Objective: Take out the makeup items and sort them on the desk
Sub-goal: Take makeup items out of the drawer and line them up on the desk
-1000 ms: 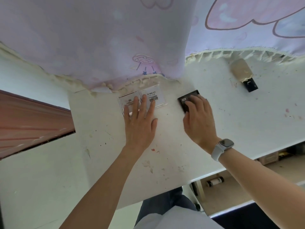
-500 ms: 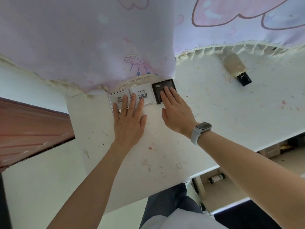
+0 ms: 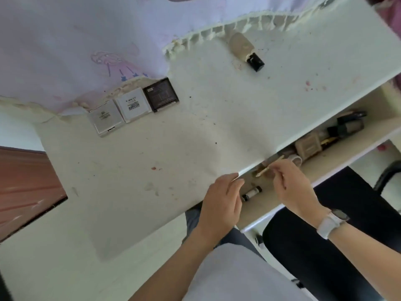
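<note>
Three square compacts, head view: silver compact [image 3: 106,118], white labelled compact [image 3: 132,104], black compact [image 3: 161,94], touching in a row at the white bench's [image 3: 195,131] far edge. Beige bottle with black cap [image 3: 245,49] lies well apart. Right hand [image 3: 290,185] fingers pinch a slim pale stick [image 3: 270,168] over the open drawer [image 3: 338,153]. Left hand [image 3: 221,203] rests relaxed at the near edge, holding nothing. Step judged: retrieval; next, lift the stick onto the bench.

Home bedroom: cartoon-print curtain [image 3: 76,40], stained white desk [image 3: 217,116].
</note>
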{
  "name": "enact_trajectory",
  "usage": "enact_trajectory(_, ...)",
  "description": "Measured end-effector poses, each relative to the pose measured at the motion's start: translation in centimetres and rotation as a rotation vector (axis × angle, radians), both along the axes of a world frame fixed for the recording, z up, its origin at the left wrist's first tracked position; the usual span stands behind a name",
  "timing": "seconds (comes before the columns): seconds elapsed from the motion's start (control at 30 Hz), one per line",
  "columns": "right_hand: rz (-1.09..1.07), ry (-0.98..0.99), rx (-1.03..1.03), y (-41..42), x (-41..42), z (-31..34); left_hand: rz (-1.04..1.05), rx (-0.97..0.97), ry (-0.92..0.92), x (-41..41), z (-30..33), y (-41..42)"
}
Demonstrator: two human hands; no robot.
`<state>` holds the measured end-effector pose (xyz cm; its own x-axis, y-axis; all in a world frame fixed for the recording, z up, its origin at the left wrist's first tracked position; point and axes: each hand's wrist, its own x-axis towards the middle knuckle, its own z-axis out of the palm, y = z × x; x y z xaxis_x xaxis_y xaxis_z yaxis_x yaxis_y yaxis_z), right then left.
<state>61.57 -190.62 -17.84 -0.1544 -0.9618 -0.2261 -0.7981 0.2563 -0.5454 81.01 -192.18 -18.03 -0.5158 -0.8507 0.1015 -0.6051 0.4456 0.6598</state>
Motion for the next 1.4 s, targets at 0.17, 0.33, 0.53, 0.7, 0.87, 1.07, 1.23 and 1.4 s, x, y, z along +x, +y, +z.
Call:
enact_trajectory(0.17, 0.039, 0.206, 0.252, 2.6, -3.7, -2.4, -0.163, 0.135, -0.132, -4.0, -4.0, 2.8)
enact_trajectory(0.33, 0.104, 0.335, 0.356, 1.7, -4.8, -5.1, -0.215, 0.208, -0.580, -7.5, -8.9, 1.8)
enact_trajectory(0.53, 0.174, 0.345, 0.367, -0.5, -5.3, -8.8, -0.184, 0.201, -0.871, -8.8, -12.2, 0.8)
enact_trajectory(0.7, 0.164, 0.279, 0.425, -1.9, -5.5, -9.8, -0.241, 0.085, -0.765, -8.0, -11.3, 1.3)
enact_trajectory(0.87, -0.036, 0.223, 0.348, -3.2, -5.3, -10.0, -0.121, 0.166, -0.752, -8.8, -11.3, 1.3)
enact_trajectory(1.07, -0.137, 0.290, 0.309, -4.0, -4.5, -11.2, 0.101, 0.196, -0.769, -10.3, -12.4, 1.2)
enact_trajectory(1.23, -0.143, 0.258, 0.337, -3.7, -4.2, -11.4, 0.180, 0.196, -0.634, -10.3, -11.7, 1.2)
enact_trajectory(1.4, -0.120, 0.210, 0.303, -3.3, -5.0, -9.6, 0.055, 0.255, -0.454, -9.1, -10.9, 0.8)
